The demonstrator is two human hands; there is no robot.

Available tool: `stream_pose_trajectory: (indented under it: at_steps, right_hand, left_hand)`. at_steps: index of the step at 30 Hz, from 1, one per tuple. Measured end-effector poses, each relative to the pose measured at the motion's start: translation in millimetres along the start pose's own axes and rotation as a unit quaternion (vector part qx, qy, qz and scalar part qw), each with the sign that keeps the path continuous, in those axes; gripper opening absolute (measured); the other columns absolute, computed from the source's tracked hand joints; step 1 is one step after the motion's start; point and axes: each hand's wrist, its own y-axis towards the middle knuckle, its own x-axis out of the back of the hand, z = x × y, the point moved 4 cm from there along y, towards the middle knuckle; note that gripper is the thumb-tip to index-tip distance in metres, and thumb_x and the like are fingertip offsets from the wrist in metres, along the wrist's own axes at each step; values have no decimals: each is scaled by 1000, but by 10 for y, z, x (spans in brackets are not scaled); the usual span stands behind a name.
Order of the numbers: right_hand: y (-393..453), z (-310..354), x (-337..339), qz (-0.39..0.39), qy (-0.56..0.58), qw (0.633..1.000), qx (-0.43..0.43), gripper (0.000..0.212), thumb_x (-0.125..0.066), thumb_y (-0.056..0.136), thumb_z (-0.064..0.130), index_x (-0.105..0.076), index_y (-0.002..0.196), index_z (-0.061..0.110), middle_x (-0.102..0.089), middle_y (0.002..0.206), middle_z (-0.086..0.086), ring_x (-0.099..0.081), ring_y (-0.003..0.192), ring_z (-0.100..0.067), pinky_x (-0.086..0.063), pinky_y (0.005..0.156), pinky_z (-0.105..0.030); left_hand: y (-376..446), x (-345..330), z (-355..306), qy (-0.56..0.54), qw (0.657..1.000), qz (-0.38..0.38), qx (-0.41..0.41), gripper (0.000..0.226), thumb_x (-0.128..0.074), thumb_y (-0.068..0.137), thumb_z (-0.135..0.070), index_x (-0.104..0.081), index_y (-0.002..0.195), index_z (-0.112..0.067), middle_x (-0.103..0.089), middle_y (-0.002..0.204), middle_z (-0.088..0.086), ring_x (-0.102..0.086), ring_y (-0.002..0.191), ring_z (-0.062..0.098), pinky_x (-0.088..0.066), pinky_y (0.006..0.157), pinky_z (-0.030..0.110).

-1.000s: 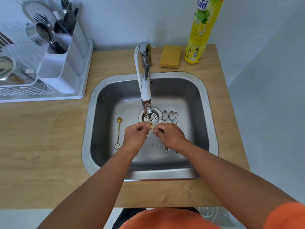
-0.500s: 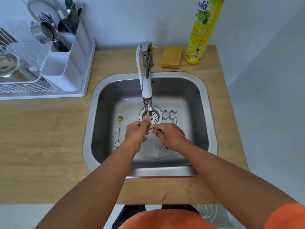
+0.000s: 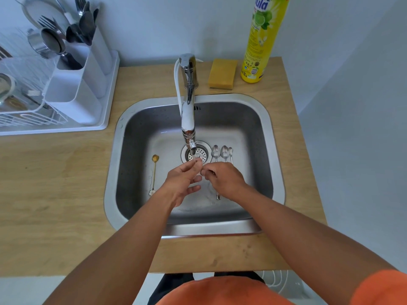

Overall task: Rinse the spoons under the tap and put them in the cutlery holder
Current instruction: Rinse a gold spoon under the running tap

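Water runs from the chrome tap [image 3: 188, 111] into the steel sink [image 3: 111, 179]. My left hand [image 3: 184, 180] is in the stream with its fingers apart. My right hand [image 3: 223, 179] touches it, fingertips pinched on a small spoon that is almost wholly hidden. A gold spoon [image 3: 154, 172] lies on the sink floor at the left. Three silver spoons [image 3: 220, 150] lie side by side right of the drain [image 3: 196, 154], their handles running under my right hand. The white cutlery holder [image 3: 72, 100] stands at the back left with forks and spoons in its rear compartment.
The cutlery holder sits on a white dish rack tray [image 3: 55, 128] with a wire rack and metal dishes. Behind the sink, a yellow sponge [image 3: 222, 73] and a tall yellow dish soap bottle [image 3: 262, 40] stand on the wooden counter [image 3: 55, 194].
My left hand's fingers have spread apart under the stream; before, both hands pinched a gold-tipped spoon together. The view has shifted slightly; the spoons in the sink have not moved.
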Motion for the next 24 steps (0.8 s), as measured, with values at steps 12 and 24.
stream_pose_trajectory:
  at_steps: [12, 24]
  right_hand:
    - [63, 5, -10, -19, 53, 998, -5, 30, -55, 101, 30, -62, 72, 34, -66, 72, 14, -56, 64, -6, -51, 67, -36]
    - [41, 79, -105, -42, -38, 998, 21, 27, -52, 102, 40, -69, 88, 25, -71, 83, 6, -63, 76, -20, -51, 65, -36]
  left_hand:
    - [78, 55, -56, 3, 997, -66, -33, 29, -70, 95, -48, -80, 90, -21, -76, 76, -5, -69, 74, 8, -55, 63, 28]
    - [22, 64, -130, 54, 981, -177, -54, 31, -78, 88, -48, -77, 82, -18, -77, 68, -7, -72, 71, 9, -52, 61, 31]
